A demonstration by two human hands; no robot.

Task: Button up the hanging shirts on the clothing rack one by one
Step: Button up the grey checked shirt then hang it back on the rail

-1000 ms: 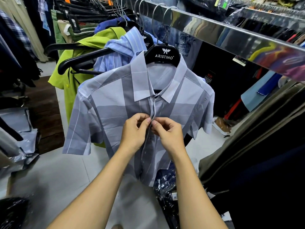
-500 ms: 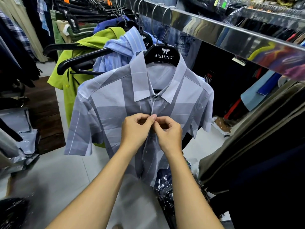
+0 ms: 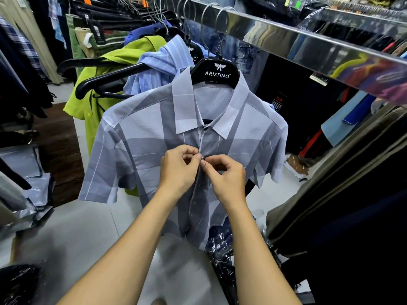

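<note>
A grey and light-blue checked short-sleeve shirt point(image 3: 141, 137) hangs facing me on a black hanger point(image 3: 217, 71) from the shiny steel rail point(image 3: 308, 47). My left hand point(image 3: 178, 170) pinches the left edge of the placket at chest height. My right hand point(image 3: 226, 179) pinches the right edge against it, fingertips meeting at a small button point(image 3: 202, 158). Above my hands the front is closed up to the collar. Below them the placket hangs down with small buttons showing.
Behind hang a light-blue striped shirt point(image 3: 160, 62) and a lime-green shirt point(image 3: 97, 102) on black hangers. Dark garments point(image 3: 343, 216) crowd the right side. Plastic-wrapped dark clothes point(image 3: 222, 245) lie on the grey floor point(image 3: 77, 234) below the shirt. More clothing racks stand at left.
Both hands have slid a little upward along the placket and stayed pinched together at a button. The shirt has swung slightly.
</note>
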